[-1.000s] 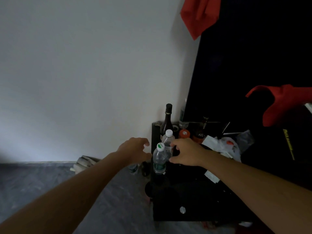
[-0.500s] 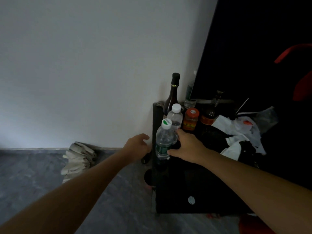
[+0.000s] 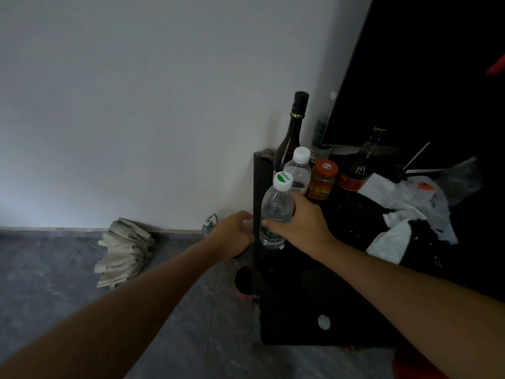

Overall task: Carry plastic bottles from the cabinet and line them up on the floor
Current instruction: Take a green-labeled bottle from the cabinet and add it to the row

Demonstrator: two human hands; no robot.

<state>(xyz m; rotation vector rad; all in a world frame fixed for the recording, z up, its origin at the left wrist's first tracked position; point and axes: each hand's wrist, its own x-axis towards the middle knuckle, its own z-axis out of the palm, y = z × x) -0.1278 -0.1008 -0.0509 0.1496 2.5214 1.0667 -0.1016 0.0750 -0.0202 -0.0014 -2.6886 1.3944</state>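
A clear plastic water bottle (image 3: 276, 206) with a white and green cap stands at the front left corner of the black cabinet (image 3: 295, 296). My right hand (image 3: 300, 225) is wrapped around its middle. Right behind it stands a second clear plastic bottle (image 3: 299, 170) with a white cap. My left hand (image 3: 235, 233) hovers just left of the cabinet's edge, fingers loosely curled, holding nothing. Another small plastic bottle (image 3: 207, 227) stands on the floor by the wall, partly hidden by my left hand.
On the cabinet top stand a tall dark glass bottle (image 3: 291, 132), an orange-lidded jar (image 3: 322, 179), a dark sauce bottle (image 3: 358, 165) and crumpled white bags (image 3: 404, 203). A folded pale bundle (image 3: 123, 253) lies on the grey floor (image 3: 54, 283). A dark round thing (image 3: 244, 280) sits beside the cabinet.
My right hand has closed around the green-capped bottle. My left hand has dropped lower, beside the cabinet edge. The view has tilted down and moved closer.
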